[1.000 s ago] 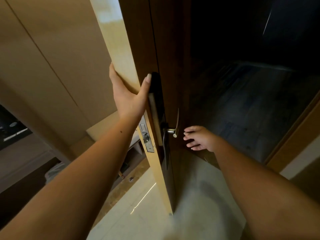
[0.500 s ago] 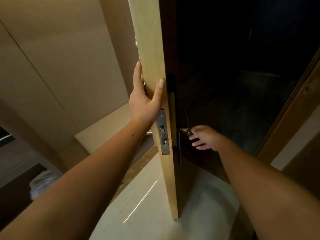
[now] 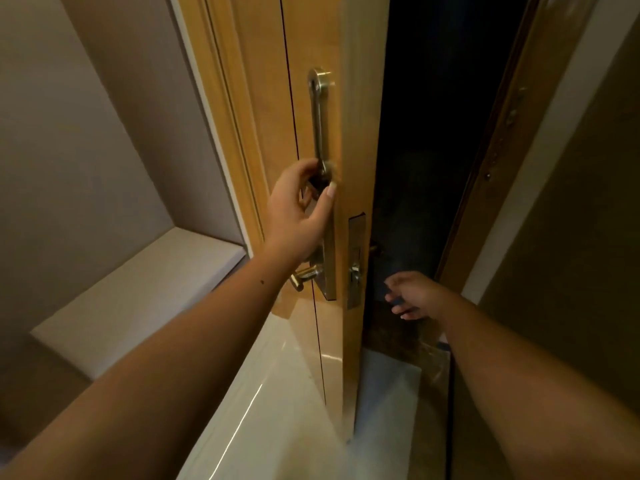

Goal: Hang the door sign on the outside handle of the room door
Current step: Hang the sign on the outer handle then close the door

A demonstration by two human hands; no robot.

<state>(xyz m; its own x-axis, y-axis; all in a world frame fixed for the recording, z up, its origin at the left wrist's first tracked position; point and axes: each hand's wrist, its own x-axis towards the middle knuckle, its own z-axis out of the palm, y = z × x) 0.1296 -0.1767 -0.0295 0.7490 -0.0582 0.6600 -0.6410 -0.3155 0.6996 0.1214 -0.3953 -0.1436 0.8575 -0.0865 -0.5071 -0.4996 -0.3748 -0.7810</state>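
Observation:
The wooden room door stands slightly ajar, with its inner face toward me. My left hand curls around the lower end of the brass security bar on that face, thumb near the door's edge. Below my wrist sticks out the inside lever handle. My right hand hovers in the dark gap beside the door edge, fingers apart and holding nothing. Only a small dark bit of the outside handle shows past the edge. The door sign is hidden from me.
A metal latch plate sits in the door's edge. The dark door frame bounds the gap on the right, with a wall beyond it. A padded bench ledge lies at lower left. Glossy pale floor tiles run underfoot.
The door has swung toward shut, narrowing the gap. My left hand shifted from the door's edge onto the security bar. My right hand came off the outside handle and drew back.

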